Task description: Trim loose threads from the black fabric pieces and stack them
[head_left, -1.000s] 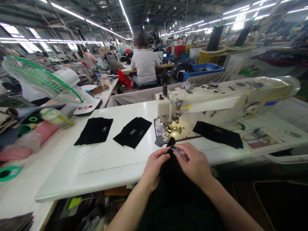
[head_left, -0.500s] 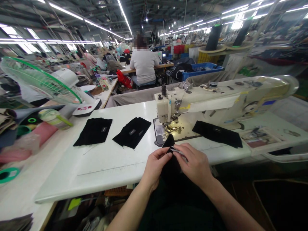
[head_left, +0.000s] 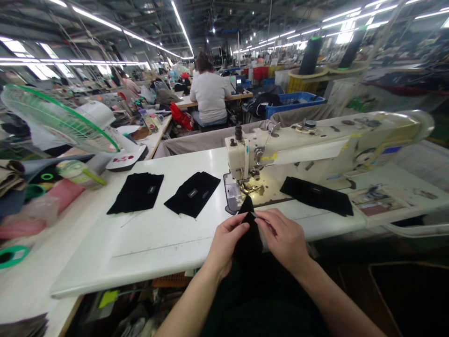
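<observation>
My left hand [head_left: 229, 241] pinches a black fabric piece [head_left: 248, 236] between thumb and fingers, near the table's front edge. One pointed corner of the fabric stands up toward the sewing machine. Opposite it, my right hand [head_left: 284, 236] is closed at the fabric's upper edge, its fingertips close to the left ones. A slim metal tool shows only as a pale sliver at the right fingertips; its kind is hidden. Just beyond both hands is the needle area of the sewing machine [head_left: 245, 159].
Two black fabric pieces with small labels [head_left: 136, 193] [head_left: 192, 193] lie on the white table [head_left: 157, 248] at left. Another black piece [head_left: 317, 195] lies right of the needle. A green-rimmed fan [head_left: 63, 117] stands back left. A person [head_left: 210, 93] sits ahead, facing away.
The metal tool, plainly visible in my right hand before, is now mostly hidden. My right fingers have drawn in at the fabric's edge; my left hand has barely moved.
</observation>
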The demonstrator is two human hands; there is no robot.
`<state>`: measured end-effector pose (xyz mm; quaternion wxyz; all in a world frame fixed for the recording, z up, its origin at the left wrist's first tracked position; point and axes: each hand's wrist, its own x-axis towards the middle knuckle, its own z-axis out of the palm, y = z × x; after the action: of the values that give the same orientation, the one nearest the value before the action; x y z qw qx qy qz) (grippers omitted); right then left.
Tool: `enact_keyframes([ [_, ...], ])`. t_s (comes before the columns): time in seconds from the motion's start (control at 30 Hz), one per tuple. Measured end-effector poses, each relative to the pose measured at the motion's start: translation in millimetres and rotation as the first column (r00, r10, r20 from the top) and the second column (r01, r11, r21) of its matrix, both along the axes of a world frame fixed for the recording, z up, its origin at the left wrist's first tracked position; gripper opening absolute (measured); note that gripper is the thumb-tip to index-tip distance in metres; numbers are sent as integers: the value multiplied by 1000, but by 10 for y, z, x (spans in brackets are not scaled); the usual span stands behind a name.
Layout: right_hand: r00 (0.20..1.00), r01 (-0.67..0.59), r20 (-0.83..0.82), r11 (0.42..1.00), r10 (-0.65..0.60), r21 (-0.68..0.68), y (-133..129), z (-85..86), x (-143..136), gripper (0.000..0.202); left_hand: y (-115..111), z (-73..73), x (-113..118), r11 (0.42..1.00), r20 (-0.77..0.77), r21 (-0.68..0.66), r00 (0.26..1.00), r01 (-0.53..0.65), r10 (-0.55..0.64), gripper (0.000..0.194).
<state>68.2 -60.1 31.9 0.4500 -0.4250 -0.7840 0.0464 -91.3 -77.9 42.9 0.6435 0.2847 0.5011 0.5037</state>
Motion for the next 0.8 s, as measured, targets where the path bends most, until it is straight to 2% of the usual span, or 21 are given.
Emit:
enact_keyframes([
  [0.47, 1000, 29, -2, 999, -29, -21, 26, -14, -16, 19, -36, 10, 26, 999, 51, -18, 998, 40, -39, 34],
  [0.8, 1000, -2, 8, 998, 3, -60, 7, -11, 5, 18, -23, 4, 12, 1000, 42, -26, 999, 1, 0, 38],
])
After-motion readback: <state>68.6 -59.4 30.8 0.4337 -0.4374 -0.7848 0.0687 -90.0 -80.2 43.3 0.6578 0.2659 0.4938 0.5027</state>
